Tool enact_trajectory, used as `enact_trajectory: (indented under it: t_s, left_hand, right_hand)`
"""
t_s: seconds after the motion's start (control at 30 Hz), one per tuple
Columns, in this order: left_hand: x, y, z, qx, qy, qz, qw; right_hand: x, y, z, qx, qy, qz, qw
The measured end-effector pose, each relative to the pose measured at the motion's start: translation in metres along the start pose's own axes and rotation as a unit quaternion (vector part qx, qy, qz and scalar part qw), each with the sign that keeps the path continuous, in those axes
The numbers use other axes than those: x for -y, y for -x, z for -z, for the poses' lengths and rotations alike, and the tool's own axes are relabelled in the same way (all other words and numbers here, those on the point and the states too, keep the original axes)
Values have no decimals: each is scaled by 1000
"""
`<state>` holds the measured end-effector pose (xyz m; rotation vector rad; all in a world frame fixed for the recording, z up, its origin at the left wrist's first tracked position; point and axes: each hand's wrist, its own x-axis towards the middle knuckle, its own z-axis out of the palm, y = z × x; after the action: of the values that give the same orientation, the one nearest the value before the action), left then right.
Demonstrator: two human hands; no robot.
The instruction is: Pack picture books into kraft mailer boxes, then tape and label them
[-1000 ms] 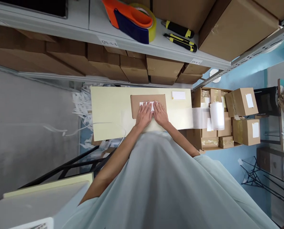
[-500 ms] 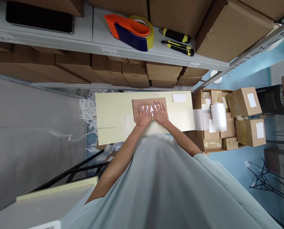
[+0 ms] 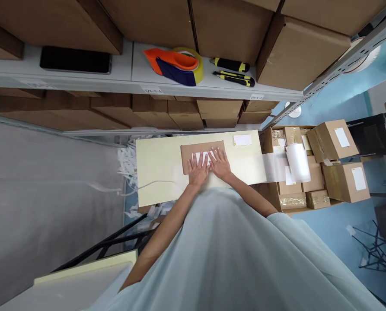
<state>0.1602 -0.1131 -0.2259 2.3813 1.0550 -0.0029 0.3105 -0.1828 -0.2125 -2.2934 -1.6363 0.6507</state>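
A flat brown cardboard parcel (image 3: 189,150) lies on a pale yellow table (image 3: 157,164). A white label (image 3: 202,156) sits on the parcel's top. My left hand (image 3: 198,169) and my right hand (image 3: 220,163) both lie flat on the parcel, fingers stretched out and spread, side by side over the label. Neither hand grips anything. A second white label (image 3: 242,139) lies loose on the table to the right of the parcel.
A shelf above holds an orange tape dispenser (image 3: 176,65), two yellow-black utility knives (image 3: 233,71), a black phone (image 3: 75,60) and cardboard boxes (image 3: 296,52). Labelled boxes (image 3: 333,138) and a bubble-wrap roll (image 3: 298,162) stand right of the table. Paper strips (image 3: 128,157) litter the floor on the left.
My fingers have spread out over the label on the parcel. The camera view has tilted, so the table and shelf sit lower in the picture.
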Motion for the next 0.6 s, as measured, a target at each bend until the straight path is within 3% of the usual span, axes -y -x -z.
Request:
enact_trajectory:
  t_s: [0.1,0.3,0.47,0.6]
  left_hand:
    - [0,3,1,15,1,0,1000]
    - [37,5,16,-14,-3,100,995]
    - [22,4,9,-39,-3,128,991]
    - [15,8,10,-24,-11,133,991]
  right_hand:
    - [-4,0,0,-2,-13,9,1000]
    - [-21,3,-1,-17,-22,-52,998]
    - [-7,0,-12,-20,-41,-32,998]
    - [-8,-2,-15,-16,-55,-24,998]
